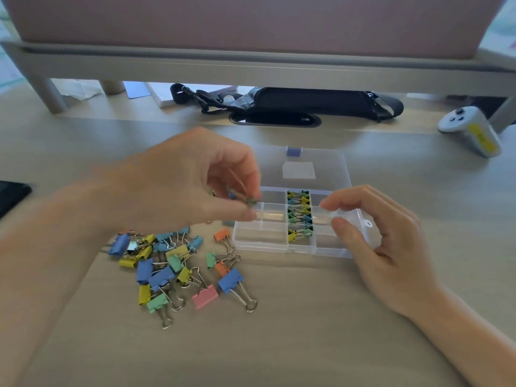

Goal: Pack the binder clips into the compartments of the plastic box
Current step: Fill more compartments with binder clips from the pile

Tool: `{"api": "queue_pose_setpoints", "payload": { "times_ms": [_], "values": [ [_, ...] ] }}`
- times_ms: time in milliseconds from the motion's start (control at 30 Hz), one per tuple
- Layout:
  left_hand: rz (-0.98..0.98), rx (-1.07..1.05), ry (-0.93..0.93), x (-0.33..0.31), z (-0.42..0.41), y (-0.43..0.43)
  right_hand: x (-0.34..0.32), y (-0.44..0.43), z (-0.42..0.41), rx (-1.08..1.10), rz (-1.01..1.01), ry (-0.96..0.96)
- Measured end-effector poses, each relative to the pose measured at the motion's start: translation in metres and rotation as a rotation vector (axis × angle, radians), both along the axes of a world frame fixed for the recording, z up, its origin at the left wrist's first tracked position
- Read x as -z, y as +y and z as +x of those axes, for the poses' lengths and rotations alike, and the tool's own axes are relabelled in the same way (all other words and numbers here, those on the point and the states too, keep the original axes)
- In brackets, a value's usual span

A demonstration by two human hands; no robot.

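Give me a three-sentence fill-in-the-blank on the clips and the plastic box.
The packed clips sit in the ___ column of the plastic box.
The loose clips lie on the desk, ___ of the box.
The left hand pinches a small clip; the right hand holds the box's ___ side.
Missing: middle, left, right.

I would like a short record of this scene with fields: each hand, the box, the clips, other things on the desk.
left hand: pinches a small clip above the left compartments of the plastic box
right hand: holds the box at its right side
plastic box: lid open; middle column holds packed clips; other compartments look empty
loose clips: mixed colours, heaped on the desk, left of the box
other: black bag and white controller at the back
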State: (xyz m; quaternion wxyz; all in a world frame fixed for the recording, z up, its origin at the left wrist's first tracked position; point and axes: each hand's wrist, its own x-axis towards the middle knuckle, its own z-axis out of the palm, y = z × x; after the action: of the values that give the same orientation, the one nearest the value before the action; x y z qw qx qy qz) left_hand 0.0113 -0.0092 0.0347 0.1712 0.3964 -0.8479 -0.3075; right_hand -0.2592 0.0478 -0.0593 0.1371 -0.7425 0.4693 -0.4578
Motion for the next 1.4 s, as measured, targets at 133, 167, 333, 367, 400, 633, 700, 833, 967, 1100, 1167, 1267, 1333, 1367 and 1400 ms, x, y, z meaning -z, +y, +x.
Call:
{"api": "queue_pose_setpoints", "payload": {
  "times_ms": [133, 167, 333, 367, 400, 633, 700, 833, 967, 1100, 1167, 1267, 1333, 1367, 1400],
  "values": [
    [-0.029, -0.078, 0.148, 0.024, -0.043, 0.012, 0.000, 0.002, 0.002, -0.023, 0.029, -0.055],
    [-0.027, -0.106, 0.152, 0.030, -0.050, 0.014, 0.000, 0.002, 0.002, -0.029, 0.040, -0.073],
    [0.018, -0.154, 0.130, 0.043, -0.067, 0.017, 0.000, 0.000, 0.003, 0.007, 0.045, -0.084],
    [0.011, -0.163, 0.122, 0.044, -0.068, 0.018, 0.000, 0.000, 0.003, 0.018, 0.048, -0.087],
    [0.002, -0.172, 0.111, 0.044, -0.069, 0.019, 0.000, -0.001, 0.004, 0.027, 0.047, -0.084],
    [-0.064, -0.159, 0.008, 0.045, -0.067, 0.024, 0.003, -0.002, 0.001, 0.056, 0.036, 0.006],
    [-0.076, -0.138, -0.008, 0.044, -0.066, 0.024, 0.004, -0.002, -0.001, 0.057, 0.039, 0.026],
    [-0.156, -0.127, -0.010, 0.043, -0.061, 0.021, 0.004, -0.002, -0.002, 0.019, 0.025, 0.094],
    [-0.178, -0.132, -0.030, 0.047, -0.063, 0.021, 0.005, -0.003, -0.002, -0.018, -0.005, 0.128],
    [-0.211, -0.141, -0.047, 0.050, -0.065, 0.022, 0.006, -0.003, -0.002, -0.067, -0.053, 0.159],
    [-0.234, -0.140, -0.055, 0.051, -0.066, 0.022, 0.006, -0.002, -0.002, -0.097, -0.051, 0.176],
    [-0.231, -0.150, -0.044, 0.051, -0.067, 0.022, 0.008, -0.003, -0.002, -0.112, -0.087, 0.211],
    [-0.202, -0.157, -0.032, 0.049, -0.068, 0.021, 0.010, -0.003, -0.001, -0.111, -0.120, 0.240],
    [-0.177, -0.157, -0.023, 0.049, -0.068, 0.020, 0.011, -0.003, 0.000, -0.111, -0.134, 0.257],
    [-0.151, -0.156, -0.013, 0.049, -0.068, 0.019, 0.012, -0.003, 0.000, -0.107, -0.145, 0.269]
  ]
}}
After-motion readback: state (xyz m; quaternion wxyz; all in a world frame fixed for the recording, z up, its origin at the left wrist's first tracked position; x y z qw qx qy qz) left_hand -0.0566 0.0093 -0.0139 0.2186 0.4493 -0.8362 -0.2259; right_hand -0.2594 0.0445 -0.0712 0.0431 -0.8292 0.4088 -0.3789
